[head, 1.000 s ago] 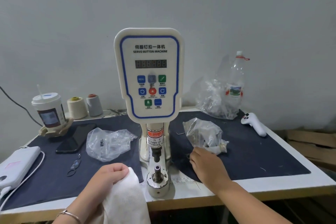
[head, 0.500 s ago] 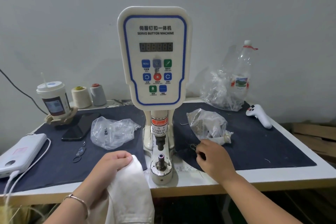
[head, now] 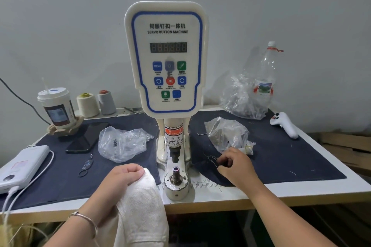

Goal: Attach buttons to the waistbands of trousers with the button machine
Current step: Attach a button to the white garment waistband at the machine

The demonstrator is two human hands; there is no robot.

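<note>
The servo button machine (head: 166, 56) stands mid-table, its punch head above a round metal anvil (head: 176, 181) at the front edge. My left hand (head: 118, 184) grips the white trousers (head: 140, 210), holding the cloth just left of the anvil. My right hand (head: 234, 164) rests on the dark mat to the right of the machine, fingers curled and pinched over something small and dark that I cannot make out. Beside that hand lies a clear bag of buttons (head: 224, 134). Another clear bag (head: 122, 142) with a few small parts lies left of the machine.
On the left are a power bank (head: 22, 164) with cable, a phone (head: 86, 138), a lidded cup (head: 56, 108), two thread cones (head: 88, 104) and a small ring tool (head: 85, 167). At the back right stand a plastic bottle (head: 265, 78), a crumpled bag and a white controller (head: 285, 124).
My right hand has curled and drawn slightly back from the button bag, pinching at the mat. My left hand keeps its grip on the trousers. My view shifted a little.
</note>
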